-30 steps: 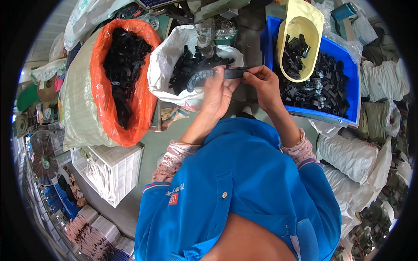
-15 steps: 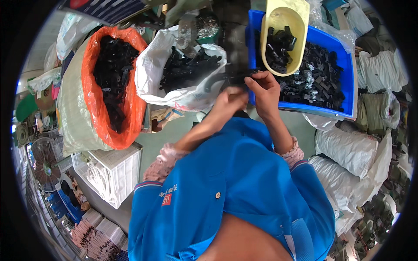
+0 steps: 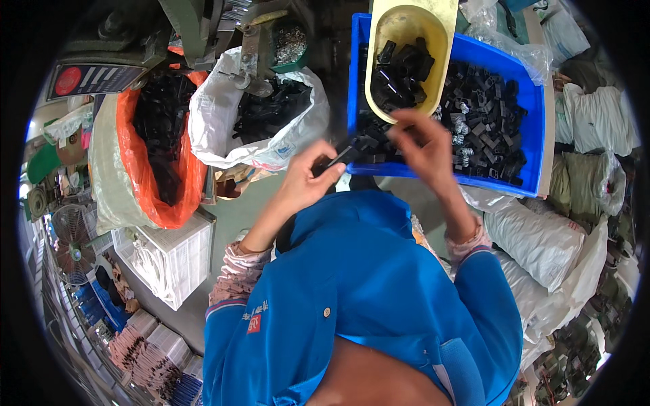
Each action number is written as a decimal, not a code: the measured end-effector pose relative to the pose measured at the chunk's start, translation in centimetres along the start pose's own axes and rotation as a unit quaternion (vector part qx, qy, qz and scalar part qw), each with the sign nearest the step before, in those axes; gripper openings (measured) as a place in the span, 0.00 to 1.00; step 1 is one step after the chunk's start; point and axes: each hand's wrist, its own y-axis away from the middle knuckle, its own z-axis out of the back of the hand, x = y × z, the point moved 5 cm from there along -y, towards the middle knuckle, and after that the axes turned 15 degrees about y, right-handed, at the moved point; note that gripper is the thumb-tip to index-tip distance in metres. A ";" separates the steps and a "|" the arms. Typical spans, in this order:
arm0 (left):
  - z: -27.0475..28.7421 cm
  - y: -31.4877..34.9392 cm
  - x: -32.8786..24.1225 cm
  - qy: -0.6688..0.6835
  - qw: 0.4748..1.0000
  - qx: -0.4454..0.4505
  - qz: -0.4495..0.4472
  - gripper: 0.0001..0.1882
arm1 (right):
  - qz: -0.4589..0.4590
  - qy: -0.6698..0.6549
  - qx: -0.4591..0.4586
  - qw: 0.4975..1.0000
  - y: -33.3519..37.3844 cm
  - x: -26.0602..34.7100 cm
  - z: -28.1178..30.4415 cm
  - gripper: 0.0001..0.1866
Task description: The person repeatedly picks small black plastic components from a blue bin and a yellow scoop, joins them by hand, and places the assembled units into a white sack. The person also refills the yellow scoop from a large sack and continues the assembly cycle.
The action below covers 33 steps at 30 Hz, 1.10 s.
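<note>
at your left, the orange-lined sack [image 3: 125,172] holds a deep heap of dark pieces, and the white sack [image 3: 208,143] beside it holds more black ones, so plenty is left in both. next comes your left hand [image 3: 305,179], thumb and fingers pinched nearly together around a black part [image 3: 344,155], in front of the near left corner of the blue bin [image 3: 539,145]. one part is in hand; whether it is finished, you can't tell from here. it looks slim and dark, with a pale glint along its edge, tilted up to the right; its far end is lost against the bin. further right, the yellow scoop [image 3: 406,20] sits over the bin, partly filled with black pieces, with many more loose below. your right hand [image 3: 426,145] is at the scoop's lower end, fingers loosely curled and blurred; you cannot tell if they have hold of anything.
</note>
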 end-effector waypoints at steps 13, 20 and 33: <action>3.0 -3.3 -0.6 0.155 0.984 -0.076 -0.040 0.11 | -0.113 -0.240 0.016 0.964 -4.5 -2.5 5.1 0.14; 6.3 -3.8 -2.5 0.102 0.991 -0.021 -0.085 0.09 | -0.115 -0.324 0.086 0.935 -5.5 1.8 -2.7 0.11; 15.0 -0.5 -4.5 0.016 0.984 -0.055 -0.167 0.11 | 0.008 -0.215 0.153 0.964 -9.4 7.4 -13.1 0.13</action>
